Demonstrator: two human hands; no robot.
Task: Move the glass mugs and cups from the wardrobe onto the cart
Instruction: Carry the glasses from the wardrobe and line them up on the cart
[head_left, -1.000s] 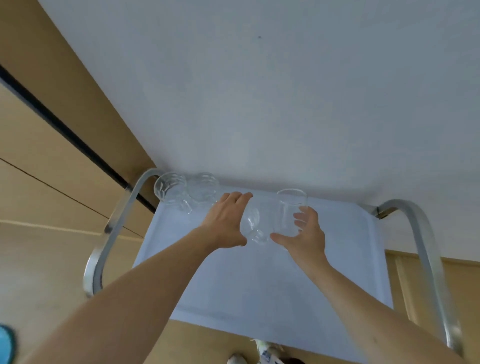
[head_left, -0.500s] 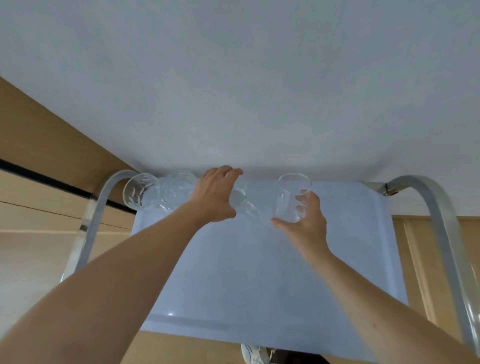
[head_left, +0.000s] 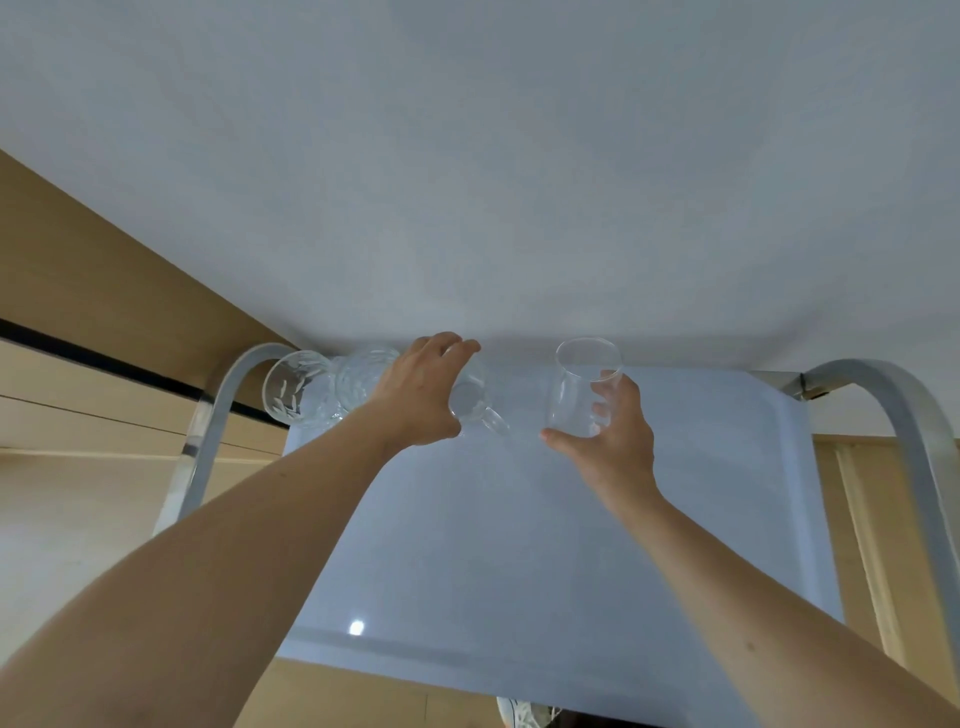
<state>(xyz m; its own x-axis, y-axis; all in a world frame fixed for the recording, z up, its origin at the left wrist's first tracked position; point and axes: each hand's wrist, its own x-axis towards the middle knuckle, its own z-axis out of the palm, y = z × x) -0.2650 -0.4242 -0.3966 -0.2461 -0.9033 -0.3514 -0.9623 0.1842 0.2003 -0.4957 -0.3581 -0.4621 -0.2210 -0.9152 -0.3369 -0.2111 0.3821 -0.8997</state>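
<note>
At the cart's (head_left: 519, 545) far left corner, against the wall (head_left: 467, 156), two cut-pattern glasses stand touching each other: one (head_left: 293, 388) just inside the curved metal handle (head_left: 208, 447), the second (head_left: 363, 382) directly to its right. Right of that pair, the left hand (head_left: 423, 392) curls over a glass mug (head_left: 470, 397), fingers wrapped across its top and far side; the mug is tilted, its base turned toward the camera and its handle poking out below the thumb. Whether it touches the cart's pale blue top cannot be told. Farther right, apart from the mug, the right hand (head_left: 608, 436) grips a plain cup (head_left: 584, 387) from below, thumb stretched out on the near side and fingers showing through the clear wall; the cup stands nearly upright, rim toward the wall, low over the back of the cart. At the cart's far right corner a second metal handle (head_left: 883, 395) arches down the side. Both bare forearms reach in from the near edge of the cart, and wood-tone panels flank it on either side.
</note>
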